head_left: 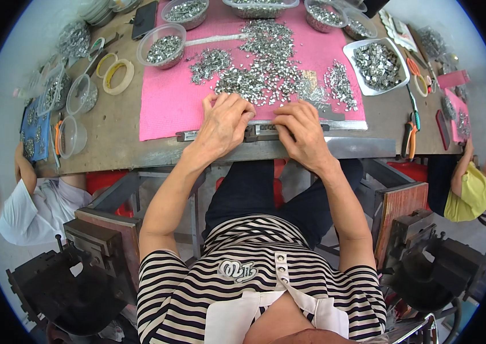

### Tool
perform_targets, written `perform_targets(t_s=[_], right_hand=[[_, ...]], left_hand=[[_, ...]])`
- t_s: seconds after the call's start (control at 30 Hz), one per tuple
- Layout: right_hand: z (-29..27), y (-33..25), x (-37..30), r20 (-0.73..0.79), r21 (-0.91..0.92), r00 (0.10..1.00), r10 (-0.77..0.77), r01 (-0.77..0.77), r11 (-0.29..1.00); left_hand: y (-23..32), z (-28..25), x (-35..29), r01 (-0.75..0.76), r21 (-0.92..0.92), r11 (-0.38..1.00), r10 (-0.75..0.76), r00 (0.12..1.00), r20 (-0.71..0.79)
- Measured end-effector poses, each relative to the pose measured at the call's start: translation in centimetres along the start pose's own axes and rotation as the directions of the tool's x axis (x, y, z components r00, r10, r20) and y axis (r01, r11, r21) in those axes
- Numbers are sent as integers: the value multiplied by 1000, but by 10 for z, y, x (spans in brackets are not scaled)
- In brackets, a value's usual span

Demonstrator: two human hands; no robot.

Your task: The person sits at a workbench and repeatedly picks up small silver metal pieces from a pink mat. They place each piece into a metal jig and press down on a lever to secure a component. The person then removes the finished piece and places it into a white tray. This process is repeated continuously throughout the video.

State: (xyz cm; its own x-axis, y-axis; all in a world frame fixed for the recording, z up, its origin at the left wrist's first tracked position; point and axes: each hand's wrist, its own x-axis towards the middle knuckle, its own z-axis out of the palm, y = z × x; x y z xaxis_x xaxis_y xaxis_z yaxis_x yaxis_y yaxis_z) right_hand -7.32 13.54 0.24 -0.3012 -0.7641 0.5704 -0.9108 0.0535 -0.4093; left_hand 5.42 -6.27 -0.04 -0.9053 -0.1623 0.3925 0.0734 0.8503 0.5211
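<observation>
A long metal jig (260, 131) lies along the front edge of the table, with a dark slotted block in its middle. My left hand (223, 123) rests over the jig's left part, fingers curled and thumb and forefinger together at small metal parts. At the other side of the block, my right hand (302, 133) bends over the jig with its fingertips drawn together. Whatever small piece either hand pinches is too small or hidden. Just beyond both hands, a loose heap of small shiny metal parts (260, 77) spreads over the pink mat (160, 109).
Clear tubs (161, 46) and a white square bowl (376, 66) hold more metal parts. Tape rolls (118, 77) lie at left, orange-handled pliers (409, 137) at right. A phone (144, 20) lies at the back. Other people sit at both sides.
</observation>
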Motion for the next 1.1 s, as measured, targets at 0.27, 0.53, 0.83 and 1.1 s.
perform_targets(t_s=[0.27, 0.53, 0.83, 1.1], right_hand=[[-21, 45, -9, 56, 633, 734, 677, -550, 545], [-29, 65, -9, 136, 698, 728, 672, -552, 457], [-33, 48, -13, -70, 643, 767, 637, -454, 617], [-20, 21, -9, -95, 411, 853, 513, -436, 801]], left_hand=[[5, 4, 0, 91, -75, 993, -89, 996, 26], [-5, 4, 9, -6, 130, 991, 8, 1000, -14], [15, 0, 3, -12, 5, 1000, 12, 999, -32], [20, 15, -11, -84, -38, 996, 81, 993, -86]])
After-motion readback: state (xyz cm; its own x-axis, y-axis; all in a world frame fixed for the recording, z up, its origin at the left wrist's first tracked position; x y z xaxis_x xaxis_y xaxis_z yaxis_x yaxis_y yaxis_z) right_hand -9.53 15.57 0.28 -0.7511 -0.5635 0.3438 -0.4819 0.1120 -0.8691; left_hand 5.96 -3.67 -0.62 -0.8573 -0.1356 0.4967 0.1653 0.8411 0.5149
